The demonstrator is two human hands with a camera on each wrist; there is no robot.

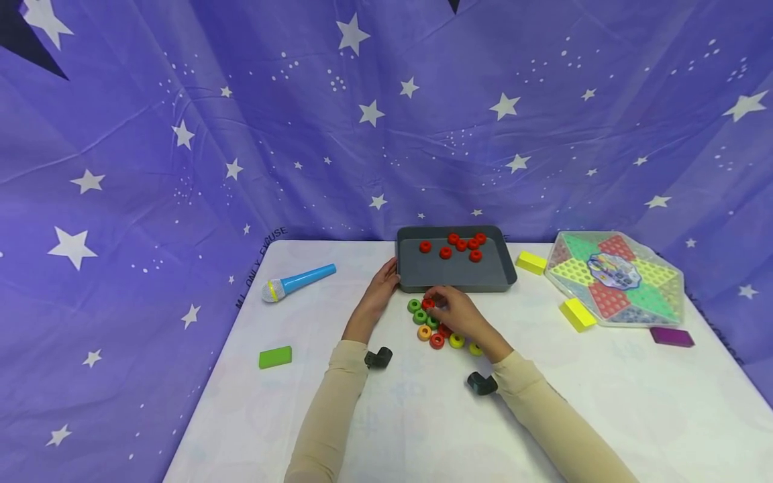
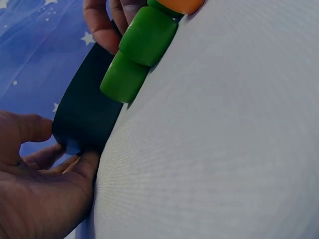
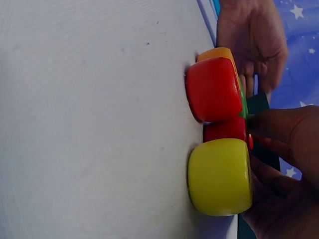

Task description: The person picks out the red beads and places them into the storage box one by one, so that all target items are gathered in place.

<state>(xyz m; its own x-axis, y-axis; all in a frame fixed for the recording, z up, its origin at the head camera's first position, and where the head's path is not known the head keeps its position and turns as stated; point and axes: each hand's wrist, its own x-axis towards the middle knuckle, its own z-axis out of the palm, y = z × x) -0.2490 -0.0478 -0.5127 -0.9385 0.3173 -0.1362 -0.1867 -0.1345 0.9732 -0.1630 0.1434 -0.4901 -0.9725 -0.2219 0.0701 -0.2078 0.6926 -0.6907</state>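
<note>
The left hand (image 1: 378, 292) rests against the left side of a dark grey tray (image 1: 423, 274), its thumb and fingertips touching the wall near the front corner. Several red ring beads lie inside the tray. Just in front of it, the right hand (image 1: 460, 314) pinches a red ring bead (image 1: 428, 304) between thumb and fingers, above a cluster on the table. Around it lie green beads (image 1: 414, 306), an orange bead (image 1: 425, 333), another red bead (image 1: 437, 341) and yellow beads (image 1: 457, 341). The right hand partly covers the cluster.
A blue toy microphone (image 1: 304, 278) and a green block (image 1: 275, 357) lie on the left of the white table. To the right are yellow blocks (image 1: 531, 263), a hexagonal game board (image 1: 614, 278) and a purple block (image 1: 672, 337). A starry purple cloth hangs behind.
</note>
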